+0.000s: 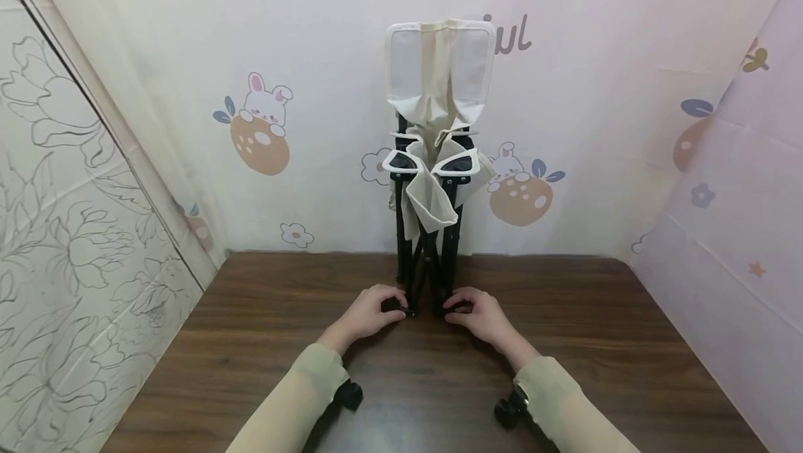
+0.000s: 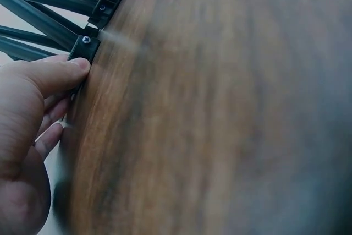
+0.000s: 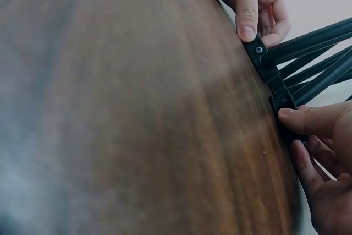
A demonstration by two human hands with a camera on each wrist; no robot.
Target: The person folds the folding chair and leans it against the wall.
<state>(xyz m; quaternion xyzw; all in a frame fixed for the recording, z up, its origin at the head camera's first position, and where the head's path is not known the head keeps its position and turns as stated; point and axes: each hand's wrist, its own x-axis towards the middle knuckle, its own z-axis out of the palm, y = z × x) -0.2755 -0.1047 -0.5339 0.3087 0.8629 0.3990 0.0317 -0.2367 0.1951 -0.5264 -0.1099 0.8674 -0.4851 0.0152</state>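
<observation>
A small folding chair [image 1: 429, 195] with cream fabric and black legs stands upright, folded, toward the back of the table. My left hand [image 1: 373, 312] pinches the black plastic foot of its front left leg, thumb on top, as the left wrist view shows. On the other side, my right hand [image 1: 482, 315] grips the front right foot [image 3: 283, 100] between thumb and fingers. The two feet sit close together at the tabletop, each with a screw in it. Above them the legs cross, and the fabric hangs in folds between white-edged armrests [image 1: 456, 164].
The brown wooden table [image 1: 401, 397] extends around the chair on all sides. Behind it hangs a pale curtain [image 1: 326, 90] printed with rabbits and flowers. A panel with line-drawn flowers [image 1: 69, 251] borders the left, and another printed cloth [image 1: 734, 244] the right.
</observation>
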